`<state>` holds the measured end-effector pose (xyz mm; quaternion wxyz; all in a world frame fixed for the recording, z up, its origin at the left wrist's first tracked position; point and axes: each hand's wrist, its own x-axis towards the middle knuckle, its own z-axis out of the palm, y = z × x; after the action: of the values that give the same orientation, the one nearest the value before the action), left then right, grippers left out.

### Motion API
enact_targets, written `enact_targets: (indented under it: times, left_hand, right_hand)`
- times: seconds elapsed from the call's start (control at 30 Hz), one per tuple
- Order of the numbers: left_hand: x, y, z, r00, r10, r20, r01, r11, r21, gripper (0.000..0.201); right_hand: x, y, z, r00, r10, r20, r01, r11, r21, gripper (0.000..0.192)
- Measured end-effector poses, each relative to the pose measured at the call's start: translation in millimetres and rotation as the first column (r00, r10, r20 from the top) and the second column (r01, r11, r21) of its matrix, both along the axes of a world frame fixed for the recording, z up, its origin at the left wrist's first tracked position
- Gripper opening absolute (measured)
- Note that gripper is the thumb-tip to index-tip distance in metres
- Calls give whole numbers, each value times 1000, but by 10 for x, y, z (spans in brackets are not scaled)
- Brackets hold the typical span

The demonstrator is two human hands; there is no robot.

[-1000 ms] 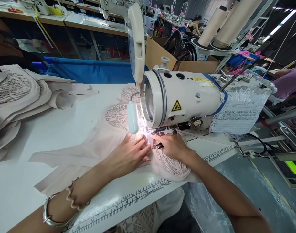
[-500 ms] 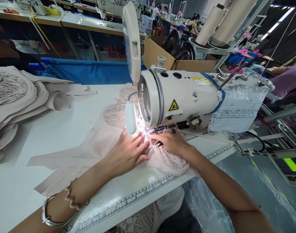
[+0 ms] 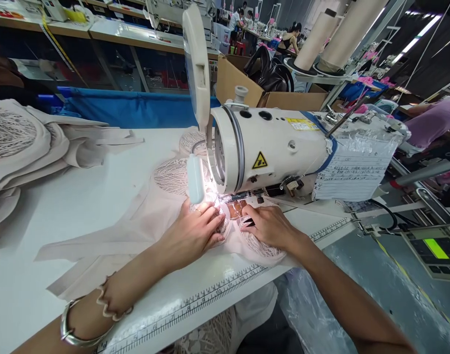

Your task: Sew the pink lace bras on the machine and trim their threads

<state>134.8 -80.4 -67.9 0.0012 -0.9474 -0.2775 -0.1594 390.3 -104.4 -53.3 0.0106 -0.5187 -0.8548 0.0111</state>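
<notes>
Pale pink fabric with lace panels [image 3: 171,177] lies under the head of a white sewing machine [image 3: 276,147]. My left hand [image 3: 195,228] rests flat on the fabric left of the lit needle area, fingers stretched out. On the right, my right hand [image 3: 271,226] is curled over a lace part, with a small dark pointed tool [image 3: 249,222] showing at its fingers; its kind is unclear. A brown metal plate [image 3: 237,209] shows between the hands. The needle itself is lost in the glare beside the small lamp [image 3: 195,179].
Stacked lace-and-fabric pieces [image 3: 22,142] lie at the table's left. A printed ruler [image 3: 210,295] runs along the front edge. Behind the machine stands a cardboard box [image 3: 236,81] with black items. A control panel [image 3: 435,250] is at the right. Other people work in the background.
My right hand has drawn back to the right from the needle area, uncovering the brown plate. My left hand stays nearly in place. The view has shifted slightly.
</notes>
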Motion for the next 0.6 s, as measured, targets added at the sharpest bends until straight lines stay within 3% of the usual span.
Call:
enact_targets:
  times: [0.1,0.27,0.4,0.6]
  left_hand:
    - [11,-14,-49,999,21,40,-22,1000,21,38]
    - [12,-11,-121,998,-15,69,11,999,52,41]
    - [4,-9,-113,997,-37,67,36,999,13,49]
    - [-22,2,-17,999,-7,42,9,998,-55,36]
  right_hand:
    - [44,-89,-76,999,49,24,-51,995,91,42]
    - [62,-122,-129,965,263,-18,-252,939,236,55]
    - [45,-86,-106,960,281,-12,-268,927,263,51]
    - [-3,14,-76,967,254,4,-247,938,245,45]
